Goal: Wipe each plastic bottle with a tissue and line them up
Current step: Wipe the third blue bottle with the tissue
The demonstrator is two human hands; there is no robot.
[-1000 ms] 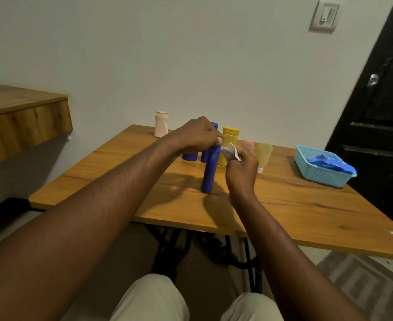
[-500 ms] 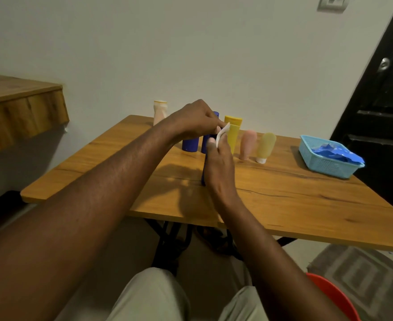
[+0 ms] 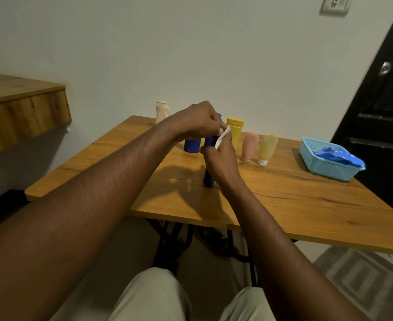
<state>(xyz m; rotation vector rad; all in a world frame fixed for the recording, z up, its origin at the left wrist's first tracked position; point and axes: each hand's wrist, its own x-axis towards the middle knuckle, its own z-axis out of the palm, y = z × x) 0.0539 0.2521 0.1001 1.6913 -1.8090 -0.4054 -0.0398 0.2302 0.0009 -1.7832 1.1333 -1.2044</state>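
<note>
Basket (image 3: 322, 170) with blue item (image 3: 336, 155), near bottles (image 3: 268, 147)

Just the one cam, head-worn and wide-angle, tilted forward and down from a seated spot at the table's (image 3: 306, 200) near edge. Left hand (image 3: 197, 121) and right hand (image 3: 223, 163) meet mid-frame, fairly close. Wall (image 3: 190, 54) at 12 o'clock, door (image 3: 387, 100) at 2, knees (image 3: 158, 297) at 6.

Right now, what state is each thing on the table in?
Tall blue bottle, upright, left hand grips its top.
Tissue, pinched by right hand.
Yellow bottle, upright, cap up.
Pink bottle, standing cap down.
Pale yellow bottle, standing on its white cap.
Cream bottle, upright.
Light blue basket, holding blue items.
</note>
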